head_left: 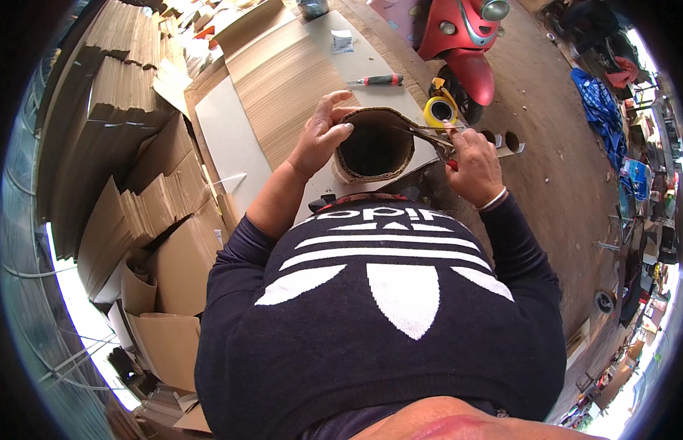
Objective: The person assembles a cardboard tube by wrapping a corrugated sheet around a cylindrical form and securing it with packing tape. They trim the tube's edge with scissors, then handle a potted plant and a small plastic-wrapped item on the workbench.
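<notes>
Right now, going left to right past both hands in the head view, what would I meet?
Stacked cardboard, left hand, cardboard tube, red-handled scissors, right hand, blue sheet.

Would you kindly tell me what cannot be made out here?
- Far end inside the cardboard tube: lost in shadow, head view.
- Handles of the scissors: mostly hidden by the right hand, head view.
- Rest of the red scooter: cut off by the upper edge, head view.
- Print on the white slip: too small, head view.
</notes>
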`<state>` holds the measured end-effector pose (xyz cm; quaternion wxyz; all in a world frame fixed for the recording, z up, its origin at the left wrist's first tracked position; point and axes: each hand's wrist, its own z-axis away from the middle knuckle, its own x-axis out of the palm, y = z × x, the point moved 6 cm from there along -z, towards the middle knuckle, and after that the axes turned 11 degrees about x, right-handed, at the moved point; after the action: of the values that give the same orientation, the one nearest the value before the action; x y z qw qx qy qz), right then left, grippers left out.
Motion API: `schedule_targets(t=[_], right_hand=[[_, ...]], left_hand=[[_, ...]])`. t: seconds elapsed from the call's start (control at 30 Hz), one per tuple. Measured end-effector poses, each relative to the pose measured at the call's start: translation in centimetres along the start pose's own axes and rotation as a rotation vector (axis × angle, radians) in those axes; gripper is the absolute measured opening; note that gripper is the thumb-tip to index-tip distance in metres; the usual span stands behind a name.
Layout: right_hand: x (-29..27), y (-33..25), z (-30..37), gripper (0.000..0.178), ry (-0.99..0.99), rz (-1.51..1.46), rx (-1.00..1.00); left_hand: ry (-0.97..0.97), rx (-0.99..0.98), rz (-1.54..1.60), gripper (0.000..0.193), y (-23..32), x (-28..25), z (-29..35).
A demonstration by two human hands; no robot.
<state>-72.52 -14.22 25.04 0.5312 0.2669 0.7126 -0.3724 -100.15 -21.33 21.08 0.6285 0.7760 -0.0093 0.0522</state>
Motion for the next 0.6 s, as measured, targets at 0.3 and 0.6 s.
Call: schedule_targets(t=[0.3,0.6], right_hand=[[0.5,0.5,2.6,0.07,-0.065,-0.1,0.082],[1.5,0.3,0.6,0.066,0.085,-0.048,-0.03]], left_hand=[[0.128,-0.005,0.088,0.058,-0.1,-1.0,0.7],[0.003,0.006,-0.053,0.049,-0.3,0.7,0.2]])
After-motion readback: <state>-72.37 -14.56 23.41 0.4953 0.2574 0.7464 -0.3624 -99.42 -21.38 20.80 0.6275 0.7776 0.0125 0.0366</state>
